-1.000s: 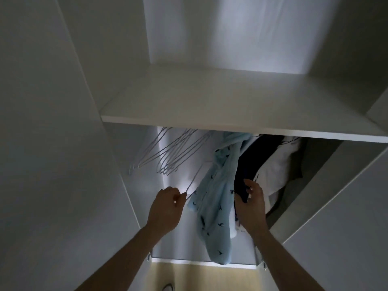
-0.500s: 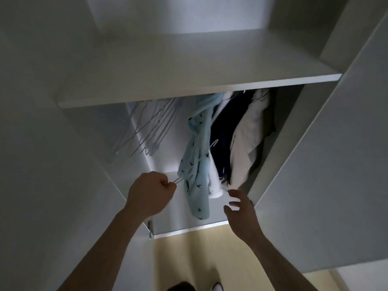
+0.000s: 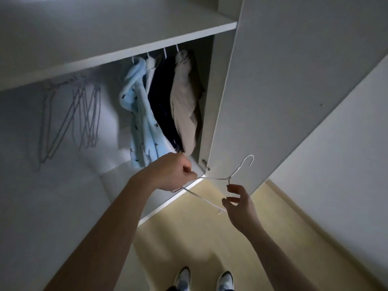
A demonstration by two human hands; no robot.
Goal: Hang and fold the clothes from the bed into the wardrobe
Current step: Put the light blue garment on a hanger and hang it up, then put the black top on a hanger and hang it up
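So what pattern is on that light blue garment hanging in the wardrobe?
Small dark bird-like marks on the light blue garment, head view.

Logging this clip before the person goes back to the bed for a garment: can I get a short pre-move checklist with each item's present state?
1. Empty hanger is out of the wardrobe: ok, it is in front of the open door.
2. Left hand grips one end of the hanger: ok.
3. Right hand has the other end: cannot tell, its fingers are at the wire, but a firm pinch is unclear.
4. Hanger clear of the hung clothes: ok.
5. Spare hangers left on the rail: ok.
6. Garment ready to go on: cannot tell, no bed in view.
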